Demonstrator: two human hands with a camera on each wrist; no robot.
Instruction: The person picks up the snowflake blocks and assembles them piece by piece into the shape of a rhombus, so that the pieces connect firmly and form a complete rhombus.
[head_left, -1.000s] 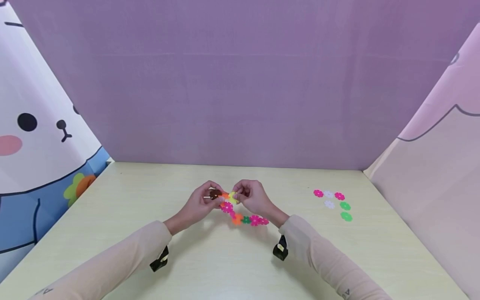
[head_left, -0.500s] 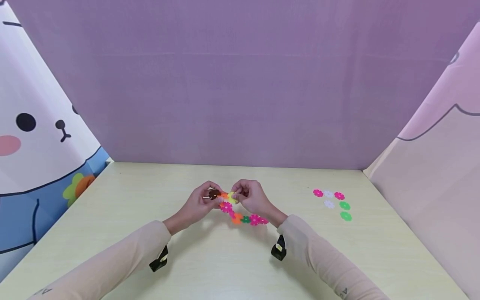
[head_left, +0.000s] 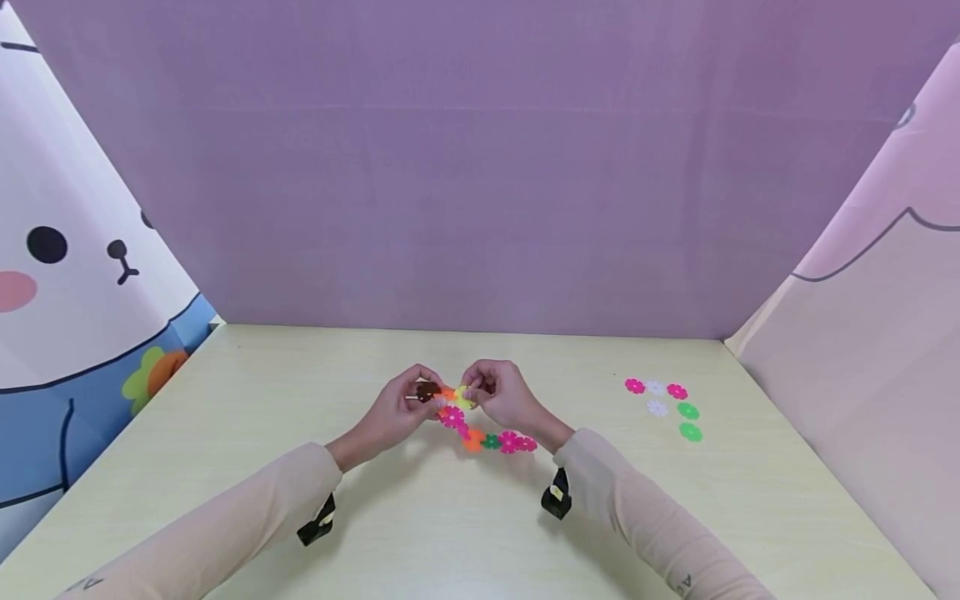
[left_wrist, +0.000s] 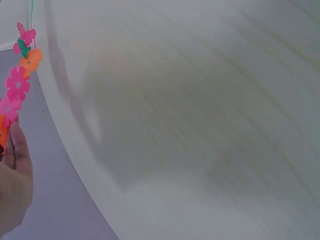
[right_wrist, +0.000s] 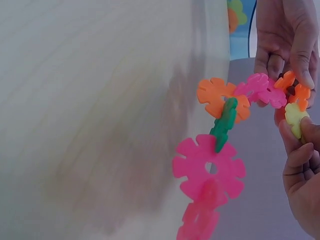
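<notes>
A chain of interlocking plastic flower pieces hangs between the hands, with a green piece (right_wrist: 223, 125) and a large pink piece (right_wrist: 190, 167) in its lower stretch. My left hand (head_left: 397, 410) grips the chain's upper end, near the orange pieces (right_wrist: 301, 95). A dark brown flower piece (head_left: 427, 391) shows at the left fingers. Between thumb and fingers, my right hand (head_left: 504, 394) pinches a yellow flower piece (right_wrist: 294, 119), which meets the orange one. In the left wrist view, the rest of the chain (left_wrist: 18, 84) rises beyond the fingertips, and the right hand is out of sight.
Loose flower pieces lie to the right on the pale table (head_left: 420, 533): pink (head_left: 634, 386), white (head_left: 657, 408) and green (head_left: 691, 432). A purple cloth (head_left: 480, 167) stands along the back edge, with printed cloths at both sides.
Both hands stay together with the yellow piece against the orange one. Only a very slight shift of hands and view shows.
</notes>
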